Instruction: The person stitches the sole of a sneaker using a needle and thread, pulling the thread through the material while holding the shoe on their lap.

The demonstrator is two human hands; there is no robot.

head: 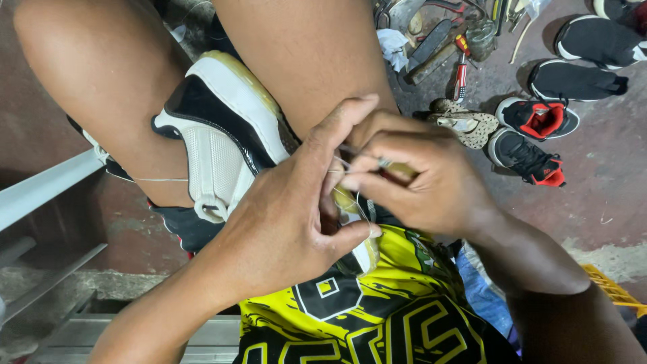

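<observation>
While the black and white sneaker (222, 135) lay clamped between the person's bare knees, sole edge turned up, the stitching of its yellowed sole looked only partly done. A pale thread (158, 179) ran out from the sneaker's side across the thigh, which suggested some passes were already through, though how many stitches sat in the sole could not be told, since both hands covered the working end. The left hand (283, 222) was closed around the sneaker's near end, thumb pressed under the sole. Just beside it, against the same end, the right hand (421, 182) pinched a thin needle-like tool (367, 156) between fingers and thumb. Well beyond the sneaker, on the floor, lay other shoes (536, 121) and a red-handled screwdriver (461, 67) among scattered tools, apparently unused at that moment.
</observation>
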